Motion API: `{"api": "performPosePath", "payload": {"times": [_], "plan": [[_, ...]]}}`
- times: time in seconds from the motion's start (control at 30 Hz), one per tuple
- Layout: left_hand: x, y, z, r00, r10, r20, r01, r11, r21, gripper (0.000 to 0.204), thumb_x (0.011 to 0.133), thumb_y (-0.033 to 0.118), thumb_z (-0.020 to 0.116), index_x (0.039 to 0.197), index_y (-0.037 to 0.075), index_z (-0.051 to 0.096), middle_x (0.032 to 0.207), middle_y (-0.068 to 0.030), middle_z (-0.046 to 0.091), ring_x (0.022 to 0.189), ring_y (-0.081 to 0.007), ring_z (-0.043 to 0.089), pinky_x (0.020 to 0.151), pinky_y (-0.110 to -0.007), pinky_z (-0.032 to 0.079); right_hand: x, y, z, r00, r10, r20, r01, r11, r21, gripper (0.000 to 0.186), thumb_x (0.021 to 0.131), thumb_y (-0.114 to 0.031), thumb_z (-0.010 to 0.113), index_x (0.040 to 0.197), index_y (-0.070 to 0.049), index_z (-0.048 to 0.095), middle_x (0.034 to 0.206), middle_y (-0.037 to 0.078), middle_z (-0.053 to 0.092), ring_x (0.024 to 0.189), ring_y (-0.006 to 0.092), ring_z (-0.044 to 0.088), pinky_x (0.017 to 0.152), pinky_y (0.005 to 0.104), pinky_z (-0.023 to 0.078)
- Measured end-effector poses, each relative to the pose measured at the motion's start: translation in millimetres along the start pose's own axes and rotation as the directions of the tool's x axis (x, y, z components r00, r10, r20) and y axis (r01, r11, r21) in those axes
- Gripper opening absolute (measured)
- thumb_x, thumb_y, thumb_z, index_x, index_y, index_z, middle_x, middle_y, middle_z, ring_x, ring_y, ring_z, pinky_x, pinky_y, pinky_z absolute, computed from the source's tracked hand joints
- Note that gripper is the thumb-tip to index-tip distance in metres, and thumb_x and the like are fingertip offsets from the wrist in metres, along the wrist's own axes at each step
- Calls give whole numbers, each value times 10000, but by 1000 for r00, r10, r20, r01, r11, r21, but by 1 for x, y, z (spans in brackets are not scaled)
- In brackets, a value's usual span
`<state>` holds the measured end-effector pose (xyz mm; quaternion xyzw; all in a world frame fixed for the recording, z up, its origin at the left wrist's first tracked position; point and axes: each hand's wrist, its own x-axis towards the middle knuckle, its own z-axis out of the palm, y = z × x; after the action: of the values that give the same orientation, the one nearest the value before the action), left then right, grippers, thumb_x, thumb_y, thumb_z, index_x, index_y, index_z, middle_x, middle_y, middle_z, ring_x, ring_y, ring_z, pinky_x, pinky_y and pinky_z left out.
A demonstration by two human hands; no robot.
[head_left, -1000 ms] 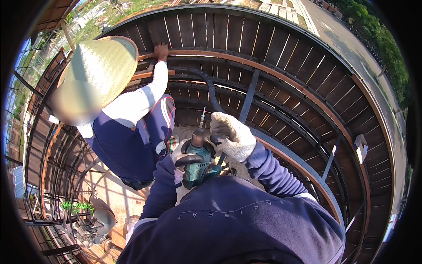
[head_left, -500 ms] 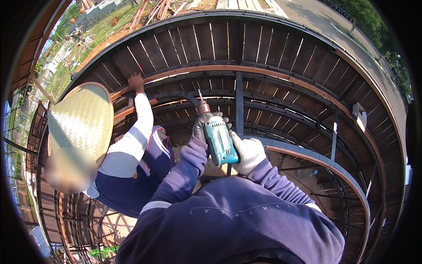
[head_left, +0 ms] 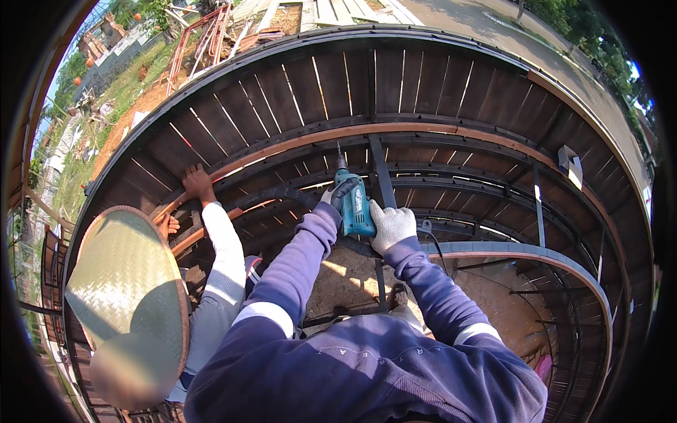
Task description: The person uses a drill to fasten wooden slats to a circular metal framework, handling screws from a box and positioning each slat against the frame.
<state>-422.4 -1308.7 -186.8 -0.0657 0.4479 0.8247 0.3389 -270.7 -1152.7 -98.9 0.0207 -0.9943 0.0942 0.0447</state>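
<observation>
A teal power drill (head_left: 360, 213) is held out in front of me, its thin bit (head_left: 339, 151) pointing away toward a curved wooden strip (head_left: 409, 127) and stopping short of it. My left hand (head_left: 341, 193), in a dark glove, is closed around the drill's front body behind the chuck. My right hand (head_left: 392, 227), in a white knit glove, grips its rear handle; the trigger fingers are partly hidden. A dark cord (head_left: 438, 248) hangs beside my right wrist. Under the drill runs a curved dark metal bar (head_left: 289, 194).
At left a co-worker in a woven conical hat (head_left: 130, 282) rests one hand (head_left: 198, 183) on the curved strip's left end; the other hand (head_left: 169, 225) is beside it. A dark upright post (head_left: 381, 173) stands near the drill. Tall slatted panels (head_left: 437, 84) curve around the far side.
Both my arms have stretched farther forward with the drill, still in both hands. The co-worker has shifted nearer, and a second hand of theirs has come into sight.
</observation>
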Motion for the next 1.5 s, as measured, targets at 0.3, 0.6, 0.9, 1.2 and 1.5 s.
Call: {"api": "performPosePath", "payload": {"times": [0.3, 0.6, 0.9, 1.2, 1.5], "plan": [[24, 17, -8, 994, -109, 18, 110, 987, -119, 504, 920, 317, 775, 1288, 23, 598, 1085, -187, 724, 955, -366, 743, 881, -547, 628, 38, 0, 8, 1000, 9, 20, -9, 1000, -12, 679, 731, -240, 750, 1377, -99, 598, 938, 127, 733, 899, 330, 729, 870, 480, 501], [39, 19, -16, 992, -124, 32, 128, 982, -143, 518, 918, 317, 775, 1300, 30, 576, 1077, -206, 722, 933, -379, 744, 863, -564, 629, 51, 0, 15, 997, 43, 63, -42, 999, -15, 712, 720, -247, 782, 1389, -104, 588, 959, 126, 733, 942, 327, 726, 895, 477, 498], [41, 20, -19, 992, -120, 43, 126, 980, -156, 502, 923, 326, 759, 1284, 31, 571, 1054, -200, 719, 916, -368, 743, 849, -554, 631, 48, -8, 32, 992, 69, -107, -72, 997, -33, 715, 684, -243, 808, 1346, -68, 600, 1053, 114, 694, 961, 327, 696, 937, 480, 493], [40, 16, -12, 991, -126, 40, 131, 982, -134, 504, 926, 326, 747, 1281, 22, 559, 1031, -223, 718, 908, -387, 740, 853, -558, 628, 46, -4, 49, 965, 14, -260, -25, 999, -41, 730, 608, -227, 836, 1285, -41, 637, 1064, 104, 673, 968, 317, 673, 946, 485, 493], [56, -11, -38, 935, 289, -206, -223, 929, 294, 784, 814, 281, 889, 1433, 83, 451, 1196, -151, 660, 957, -304, 726, 814, -475, 633, 48, -5, 55, 955, -11, -298, -3, 999, -45, 642, 645, -197, 777, 1256, -55, 644, 1023, 95, 681, 979, 297, 686, 908, 477, 500]]}}
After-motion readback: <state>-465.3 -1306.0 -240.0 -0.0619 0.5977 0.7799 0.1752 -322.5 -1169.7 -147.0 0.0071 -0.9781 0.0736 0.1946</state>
